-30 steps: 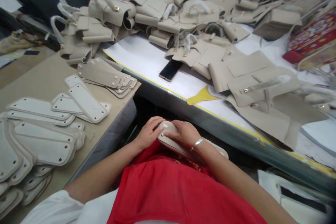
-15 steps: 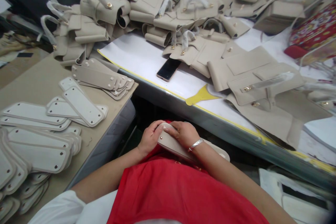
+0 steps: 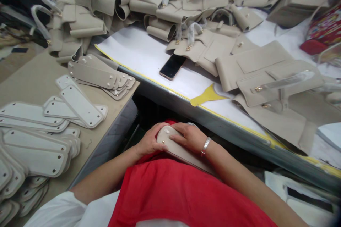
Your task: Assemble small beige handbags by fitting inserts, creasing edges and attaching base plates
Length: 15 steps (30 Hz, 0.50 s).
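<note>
Both my hands rest in my lap on a long beige bag-base panel (image 3: 176, 150) with rounded ends and small metal studs. My left hand (image 3: 149, 141) curls round the panel's near-left end. My right hand (image 3: 189, 137), with a silver bracelet at the wrist, presses its fingers onto the top of the same end. The panel lies tilted across my red garment (image 3: 186, 195), and its far end is hidden under my right forearm.
Several white base panels (image 3: 39, 134) and a stack of beige ones (image 3: 101, 76) lie on the brown table at left. A dark phone (image 3: 172, 66), a yellow cut-out (image 3: 206, 96) and heaps of beige bag parts (image 3: 202, 14) cover the white bench ahead.
The view has tipped slightly. My hands have kept their grip on the panel's end and turned it a little, with the fingers shifting over its studs.
</note>
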Each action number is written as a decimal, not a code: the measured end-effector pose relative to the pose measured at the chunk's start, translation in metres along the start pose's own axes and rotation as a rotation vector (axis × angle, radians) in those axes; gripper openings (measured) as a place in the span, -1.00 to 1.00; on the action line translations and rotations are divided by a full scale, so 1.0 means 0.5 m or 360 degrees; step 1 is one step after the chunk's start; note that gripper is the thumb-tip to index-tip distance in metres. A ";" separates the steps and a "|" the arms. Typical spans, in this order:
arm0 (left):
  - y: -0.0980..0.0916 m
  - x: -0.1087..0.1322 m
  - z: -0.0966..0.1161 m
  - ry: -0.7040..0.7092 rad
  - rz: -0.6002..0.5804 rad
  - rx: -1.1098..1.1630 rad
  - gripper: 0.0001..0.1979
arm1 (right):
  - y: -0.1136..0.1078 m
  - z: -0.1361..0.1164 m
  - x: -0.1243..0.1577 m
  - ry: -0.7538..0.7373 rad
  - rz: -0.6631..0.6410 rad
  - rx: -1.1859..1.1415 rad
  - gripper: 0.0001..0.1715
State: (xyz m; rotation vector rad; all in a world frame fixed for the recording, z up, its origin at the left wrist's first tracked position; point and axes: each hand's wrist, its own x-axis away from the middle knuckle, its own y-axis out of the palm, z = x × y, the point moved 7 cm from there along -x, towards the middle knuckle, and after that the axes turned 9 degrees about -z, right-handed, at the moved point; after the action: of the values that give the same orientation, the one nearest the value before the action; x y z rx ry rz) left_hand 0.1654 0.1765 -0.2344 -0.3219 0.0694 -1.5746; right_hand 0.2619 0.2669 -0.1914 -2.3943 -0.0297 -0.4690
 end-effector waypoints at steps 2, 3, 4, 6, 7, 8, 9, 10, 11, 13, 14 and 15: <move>-0.001 0.000 -0.002 0.0009 0.0025 0.0020 -0.20 | -0.001 0.001 -0.004 0.0001 -0.0047 -0.0008 -0.58; -0.002 -0.001 -0.003 0.0014 0.0038 0.0029 -0.20 | -0.001 0.000 -0.006 0.0005 -0.0060 -0.0006 -0.57; -0.002 -0.001 -0.003 0.0019 0.0046 0.0037 -0.19 | -0.002 0.000 -0.007 0.0014 -0.0071 0.0004 -0.57; -0.002 -0.004 -0.004 0.0038 0.0034 0.0058 -0.15 | 0.000 -0.002 -0.007 0.0044 -0.0087 0.0051 -0.57; -0.001 -0.004 -0.004 0.0057 0.0012 0.0074 -0.13 | 0.001 -0.002 -0.006 0.0060 -0.0086 0.0088 -0.55; 0.000 -0.004 -0.004 0.0083 -0.0010 0.0101 -0.11 | 0.002 -0.003 -0.004 0.0075 -0.0068 0.0131 -0.52; -0.001 -0.001 -0.006 0.0110 -0.0022 0.0151 -0.12 | 0.004 -0.005 0.000 0.0085 -0.0033 0.0180 -0.48; -0.004 0.003 -0.010 0.0128 -0.0002 0.0232 -0.17 | 0.005 -0.007 0.005 0.0091 0.0014 0.0232 -0.41; -0.011 0.011 -0.017 0.0128 0.0052 0.0336 -0.23 | 0.007 -0.011 0.011 0.0097 0.0063 0.0287 -0.33; -0.024 0.033 -0.036 0.0078 0.0209 0.0538 -0.37 | 0.015 -0.019 0.024 0.0135 0.0152 0.0393 -0.15; -0.028 0.046 -0.044 0.0039 0.0261 0.0599 -0.43 | 0.020 -0.024 0.030 0.0167 0.0190 0.0439 -0.07; -0.028 0.058 -0.048 0.0005 0.0271 0.0609 -0.48 | 0.026 -0.029 0.034 0.0201 0.0223 0.0476 -0.03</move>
State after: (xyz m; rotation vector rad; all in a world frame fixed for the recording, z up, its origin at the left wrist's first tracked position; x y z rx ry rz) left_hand 0.1462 0.1445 -0.2493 -0.0121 -0.1961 -1.3845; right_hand 0.2749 0.2461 -0.1836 -2.0550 0.1162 -0.5104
